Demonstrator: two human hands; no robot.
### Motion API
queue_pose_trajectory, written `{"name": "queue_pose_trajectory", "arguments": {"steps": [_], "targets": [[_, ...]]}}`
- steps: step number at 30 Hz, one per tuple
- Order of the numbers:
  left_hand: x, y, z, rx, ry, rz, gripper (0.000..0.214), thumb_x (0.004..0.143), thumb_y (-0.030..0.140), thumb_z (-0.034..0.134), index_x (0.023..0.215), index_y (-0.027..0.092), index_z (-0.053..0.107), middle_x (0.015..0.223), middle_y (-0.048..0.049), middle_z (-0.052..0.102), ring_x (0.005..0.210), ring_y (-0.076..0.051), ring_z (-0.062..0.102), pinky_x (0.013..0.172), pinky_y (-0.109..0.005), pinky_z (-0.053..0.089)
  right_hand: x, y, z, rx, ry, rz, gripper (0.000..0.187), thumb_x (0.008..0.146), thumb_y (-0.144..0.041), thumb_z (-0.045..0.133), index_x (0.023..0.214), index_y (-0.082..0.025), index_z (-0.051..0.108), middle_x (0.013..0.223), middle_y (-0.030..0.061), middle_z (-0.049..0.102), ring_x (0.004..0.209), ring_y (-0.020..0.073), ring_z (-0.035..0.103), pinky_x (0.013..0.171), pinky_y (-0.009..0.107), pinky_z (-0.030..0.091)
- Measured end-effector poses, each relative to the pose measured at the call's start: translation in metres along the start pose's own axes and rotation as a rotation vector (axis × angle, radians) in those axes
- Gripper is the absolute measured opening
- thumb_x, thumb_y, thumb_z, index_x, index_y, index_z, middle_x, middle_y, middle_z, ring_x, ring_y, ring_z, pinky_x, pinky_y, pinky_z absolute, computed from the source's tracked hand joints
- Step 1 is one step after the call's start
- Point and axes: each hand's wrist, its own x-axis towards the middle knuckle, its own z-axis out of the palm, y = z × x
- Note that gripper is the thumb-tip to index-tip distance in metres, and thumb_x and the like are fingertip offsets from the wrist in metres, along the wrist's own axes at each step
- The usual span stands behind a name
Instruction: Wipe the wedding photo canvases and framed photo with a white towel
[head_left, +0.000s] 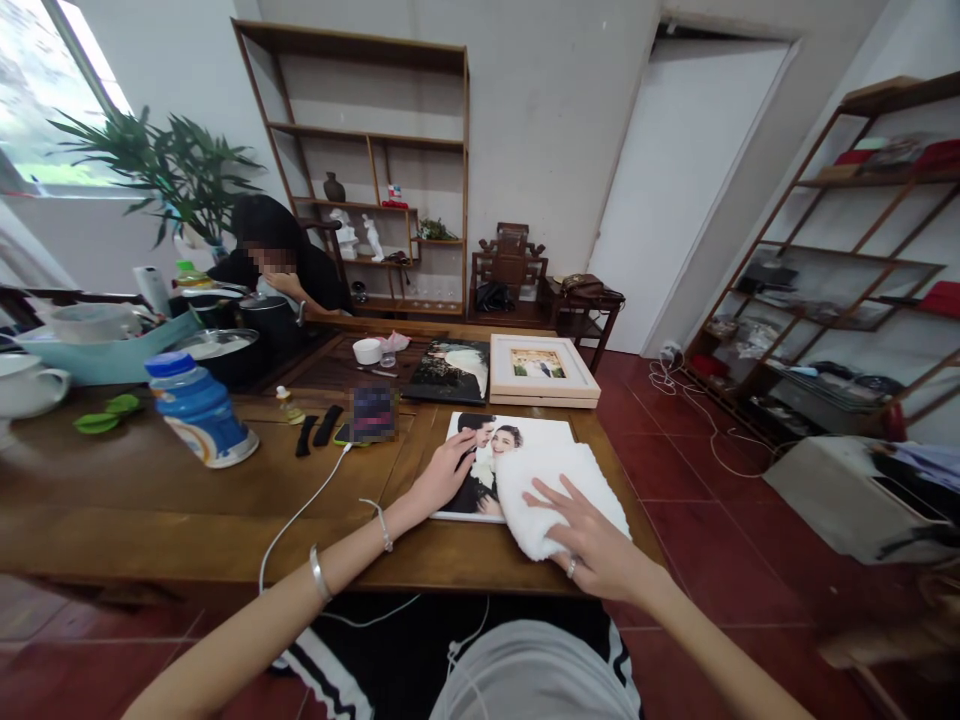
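Note:
A glossy wedding photo panel of a couple lies near the table's front edge. My left hand rests on its left part with fingers stretched out, holding nothing. A folded white towel covers the panel's right side and hangs over past its lower right corner. My right hand presses on this towel, several fingers spread over its top and the thumb at its lower edge. Just behind are a dark wedding picture and a pale framed photo in a box-like frame.
Left of the panel are a phone on a white cable, black strips, a dropper bottle and a blue-capped bottle. Another person sits across the table near a dark pot. Shelves stand to the right.

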Motion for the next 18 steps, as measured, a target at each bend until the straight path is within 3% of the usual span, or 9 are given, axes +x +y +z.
{"name": "queue_pose_trajectory", "arguments": {"steps": [4,13,18], "targets": [[0.0,-0.001,-0.001,0.001,-0.006,0.007,0.03,0.088,0.019,0.043,0.112,0.018,0.059,0.125,-0.0101,0.056,0.12,-0.023,0.049,0.102,-0.044,0.038,0.006,0.01,-0.006,0.064,-0.018,-0.015,0.025,0.08,-0.012,0.047,0.101,-0.018,0.059,0.139,0.0089,0.041,0.135,0.022,0.022,0.11,0.052,0.013],[0.0,0.002,-0.004,0.005,-0.01,-0.006,0.03,0.089,0.021,0.042,0.112,0.018,0.06,0.124,-0.011,0.056,0.119,-0.023,0.05,0.101,-0.044,0.039,0.063,0.088,-0.013,0.001,0.033,0.125,0.025,0.085,-0.014,0.042,0.102,-0.019,0.06,0.12,0.0096,0.058,0.131,0.0239,0.03,0.108,0.051,0.021],[-0.001,0.002,-0.005,0.011,-0.023,-0.006,0.03,0.088,0.021,0.043,0.113,0.018,0.059,0.125,-0.0109,0.055,0.119,-0.023,0.05,0.102,-0.044,0.038,0.077,0.085,-0.005,-0.05,0.082,0.152,0.027,0.082,-0.012,0.044,0.104,-0.017,0.06,0.128,0.0121,0.052,0.132,0.0261,0.027,0.106,0.054,0.019]]}}
